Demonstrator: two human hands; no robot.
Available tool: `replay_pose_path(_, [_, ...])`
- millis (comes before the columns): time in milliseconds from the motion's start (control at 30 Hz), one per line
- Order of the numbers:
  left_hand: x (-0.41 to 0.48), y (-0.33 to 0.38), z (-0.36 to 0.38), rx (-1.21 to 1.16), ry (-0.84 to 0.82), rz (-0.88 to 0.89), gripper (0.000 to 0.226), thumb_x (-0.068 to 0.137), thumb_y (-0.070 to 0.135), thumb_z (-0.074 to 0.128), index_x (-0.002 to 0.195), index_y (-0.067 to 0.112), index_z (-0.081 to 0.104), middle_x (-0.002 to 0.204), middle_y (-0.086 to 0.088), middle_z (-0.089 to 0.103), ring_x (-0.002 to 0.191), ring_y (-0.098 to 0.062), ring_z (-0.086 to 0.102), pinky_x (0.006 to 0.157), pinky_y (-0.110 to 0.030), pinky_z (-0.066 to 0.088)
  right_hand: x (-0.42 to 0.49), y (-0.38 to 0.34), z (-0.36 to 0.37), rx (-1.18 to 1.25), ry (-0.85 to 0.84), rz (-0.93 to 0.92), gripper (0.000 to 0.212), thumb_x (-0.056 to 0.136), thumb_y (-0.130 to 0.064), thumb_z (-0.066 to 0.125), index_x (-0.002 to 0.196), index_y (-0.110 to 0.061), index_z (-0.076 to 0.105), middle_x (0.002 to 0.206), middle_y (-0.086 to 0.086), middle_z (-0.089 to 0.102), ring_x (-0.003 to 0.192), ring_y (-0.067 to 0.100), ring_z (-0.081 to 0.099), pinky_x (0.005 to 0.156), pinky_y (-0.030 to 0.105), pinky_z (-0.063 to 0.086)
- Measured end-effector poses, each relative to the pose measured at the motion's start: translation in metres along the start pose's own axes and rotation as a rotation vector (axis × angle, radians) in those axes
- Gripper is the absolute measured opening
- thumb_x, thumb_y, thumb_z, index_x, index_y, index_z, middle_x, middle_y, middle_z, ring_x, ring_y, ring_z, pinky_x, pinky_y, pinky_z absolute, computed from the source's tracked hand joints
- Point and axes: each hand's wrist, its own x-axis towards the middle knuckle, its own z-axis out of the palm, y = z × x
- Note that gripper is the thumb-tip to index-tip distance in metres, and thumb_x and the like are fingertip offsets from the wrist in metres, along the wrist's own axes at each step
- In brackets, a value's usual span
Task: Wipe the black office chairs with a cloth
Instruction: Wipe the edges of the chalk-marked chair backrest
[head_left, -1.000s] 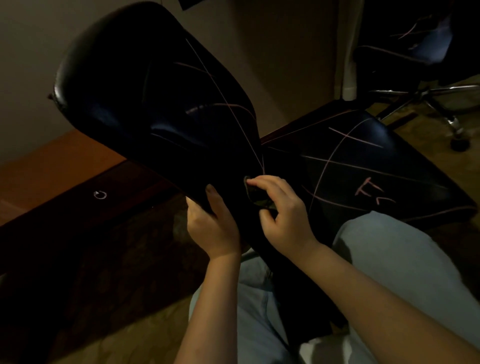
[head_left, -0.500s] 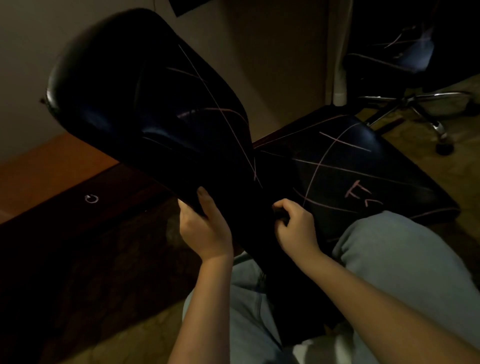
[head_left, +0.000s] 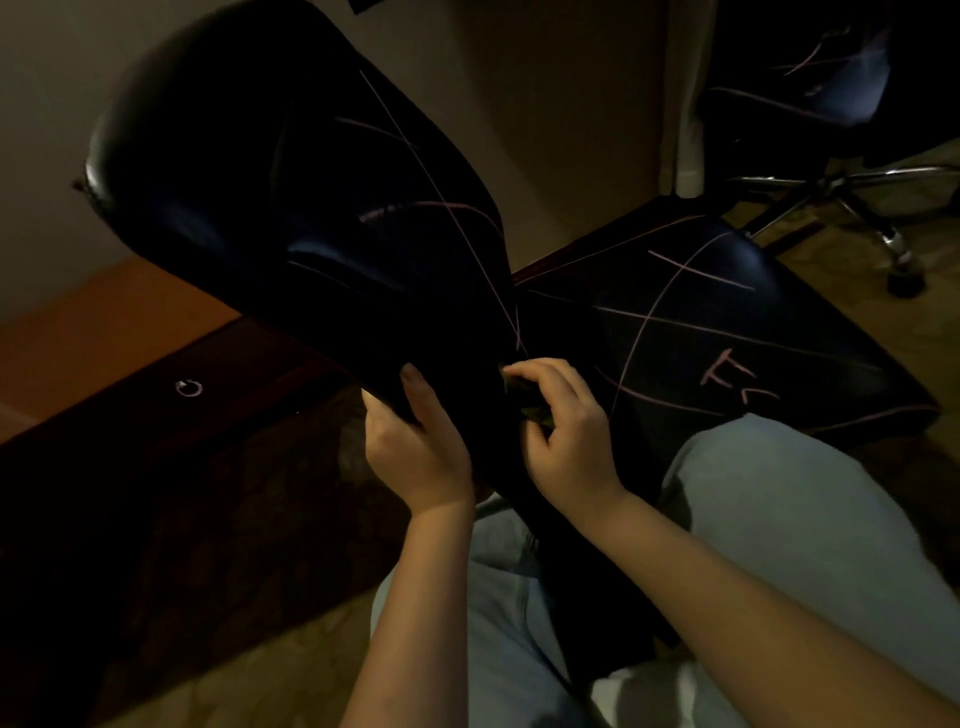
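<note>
Though dim, two black chairs (head_left: 701, 338) (head_left: 810, 88), one cloth (head_left: 525, 402) — left hand (head_left: 415, 447) grip on a backrest (head_left: 291, 208), right hand (head_left: 566, 441) grip round cloth.

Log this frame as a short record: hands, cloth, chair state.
left hand: grips the backrest at its lower edge
right hand: pinches a dark cloth where backrest meets seat
marks: pink lines cross backrest and seat, not yet wiped
second chair: upper right, also marked
drawer: wooden, at left
</note>
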Motion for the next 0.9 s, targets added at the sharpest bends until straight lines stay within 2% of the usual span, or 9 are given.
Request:
replay_pose_path(167, [-0.001,0.001,0.000,-0.020,0.000,-0.028,0.085,0.084,0.079,0.021,0.130,0.015,0.053,0.110,-0.003,0.068,0.097,-0.020,0.065,0.080,-0.040,0.054,-0.021,0.030,-0.006,-0.041,-0.009,0.188,0.029,0.082,0.006,0.063,0.107,-0.009,0.064,0.104,-0.005,0.060,0.097,0.012,0.061,0.085,0.015,0.047])
replay_pose_path(300, [-0.001,0.002,0.000,-0.021,-0.001,-0.023,0.087,0.083,0.080,0.020,0.128,0.013,0.054,0.108,0.002,0.066,0.094,-0.016,0.064,0.080,-0.040,0.054,-0.028,0.040,-0.008,-0.030,-0.050,0.377,0.023,0.082,0.003,0.063,0.099,-0.013,0.063,0.097,-0.005,0.060,0.088,0.010,0.060,0.074,0.005,0.040])
replay_pose_path(433, [0.001,-0.001,0.000,-0.017,-0.019,-0.038,0.083,0.084,0.080,0.021,0.123,0.015,0.054,0.101,-0.004,0.069,0.088,-0.020,0.066,0.075,-0.045,0.055,-0.028,0.034,-0.003,-0.005,0.008,0.406,0.024,0.080,0.006,0.062,0.099,-0.010,0.065,0.099,-0.001,0.062,0.092,0.011,0.060,0.079,0.007,0.042])
replay_pose_path(567, [0.001,0.001,-0.001,-0.002,-0.006,-0.017,0.072,0.084,0.078,0.021,0.120,0.025,0.053,0.096,0.003,0.066,0.085,-0.015,0.064,0.073,-0.038,0.054,-0.014,0.006,0.001,-0.011,0.099,0.262,0.034,0.078,0.013,0.057,0.103,-0.007,0.066,0.102,0.001,0.064,0.097,0.006,0.058,0.087,0.016,0.047])
replay_pose_path(633, [0.000,0.001,-0.001,0.007,-0.001,-0.004,0.078,0.085,0.077,0.020,0.122,0.019,0.055,0.099,-0.002,0.067,0.087,-0.014,0.063,0.074,-0.033,0.051,-0.003,-0.011,0.000,0.021,0.078,0.123,0.039,0.077,0.013,0.053,0.108,-0.006,0.067,0.106,0.002,0.064,0.103,0.005,0.058,0.093,0.014,0.046])
replay_pose_path(700, [0.002,-0.002,-0.001,0.020,-0.010,-0.006,0.088,0.084,0.079,0.018,0.121,0.008,0.057,0.104,-0.009,0.068,0.091,-0.019,0.064,0.076,-0.033,0.051,0.004,-0.020,0.000,0.062,0.027,0.026,0.042,0.078,0.005,0.049,0.116,-0.006,0.065,0.114,0.003,0.063,0.111,0.009,0.057,0.099,0.020,0.045])
replay_pose_path(767, [0.003,-0.003,-0.001,0.024,-0.022,-0.009,0.091,0.084,0.079,0.018,0.119,0.005,0.058,0.102,-0.010,0.069,0.090,-0.024,0.066,0.074,-0.038,0.053,0.006,-0.022,0.000,0.080,-0.020,0.001,0.046,0.079,-0.006,0.046,0.122,-0.007,0.062,0.121,0.003,0.060,0.118,0.012,0.055,0.103,0.026,0.044])
replay_pose_path(867, [0.001,0.002,0.000,0.009,0.001,0.017,0.089,0.085,0.076,0.018,0.120,0.005,0.057,0.101,0.006,0.060,0.088,-0.011,0.059,0.070,-0.024,0.045,0.001,-0.018,0.000,0.017,-0.065,-0.051,0.047,0.082,-0.013,0.050,0.129,-0.006,0.057,0.126,0.006,0.057,0.120,0.016,0.052,0.105,0.025,0.042])
replay_pose_path(900, [0.000,0.003,0.000,0.004,0.006,0.022,0.089,0.084,0.076,0.018,0.121,0.005,0.057,0.099,0.008,0.057,0.087,-0.009,0.055,0.070,-0.024,0.043,-0.001,-0.015,-0.001,-0.008,-0.067,-0.074,0.046,0.086,-0.017,0.052,0.129,-0.005,0.056,0.126,0.007,0.056,0.120,0.016,0.052,0.104,0.023,0.041])
